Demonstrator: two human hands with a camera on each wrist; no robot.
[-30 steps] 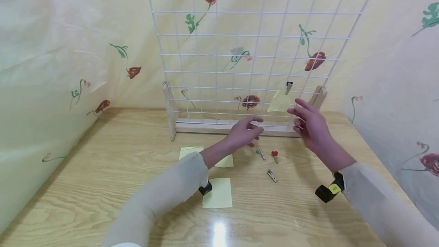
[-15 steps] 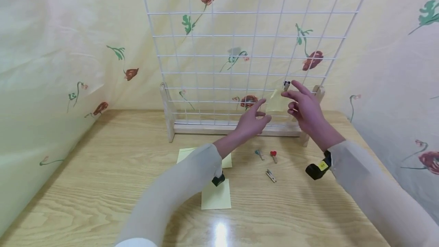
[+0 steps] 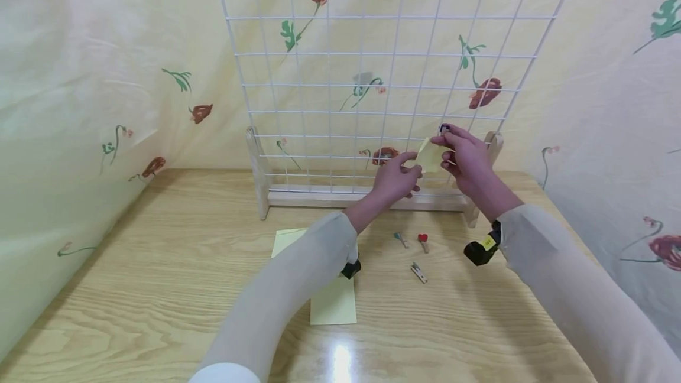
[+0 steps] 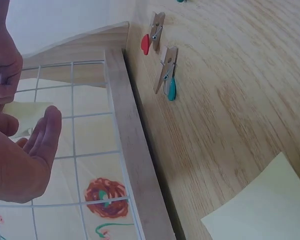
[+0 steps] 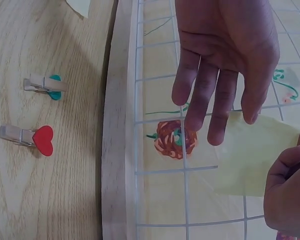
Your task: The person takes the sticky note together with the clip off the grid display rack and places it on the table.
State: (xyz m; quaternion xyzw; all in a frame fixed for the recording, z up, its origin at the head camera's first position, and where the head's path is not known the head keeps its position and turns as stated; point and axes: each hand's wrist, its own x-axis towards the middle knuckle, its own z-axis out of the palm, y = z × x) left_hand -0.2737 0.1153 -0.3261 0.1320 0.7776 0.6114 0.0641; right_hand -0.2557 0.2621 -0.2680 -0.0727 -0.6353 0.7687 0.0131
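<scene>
A pale yellow paper note [image 3: 432, 157] hangs on the lower right of a white wire grid [image 3: 367, 84], under a small dark-topped clothespin [image 3: 444, 127]. My left hand [image 3: 395, 182] pinches the note's left edge between thumb and index finger, its other fingers loosely extended. At the note's top, my right hand [image 3: 468, 155] grips the clothespin with thumb and index finger, covering most of it. In the right wrist view the note [image 5: 250, 155] spans between the two hands, and only the curled fingers of the right hand [image 5: 290, 187] show.
On the wooden table lie a teal-topped clothespin [image 3: 401, 240], a red heart clothespin [image 3: 422, 242] and a plain-looking clothespin [image 3: 418, 272]. Further yellow notes [image 3: 334, 306] lie under and beside the left forearm. A wooden base bar [image 3: 330, 200] supports the grid; flowered cloth [image 3: 117, 205] surrounds the table.
My left hand has moved right and up to the note's edge and closed on it. My right hand has moved up and left from beside the note onto the clothespin.
</scene>
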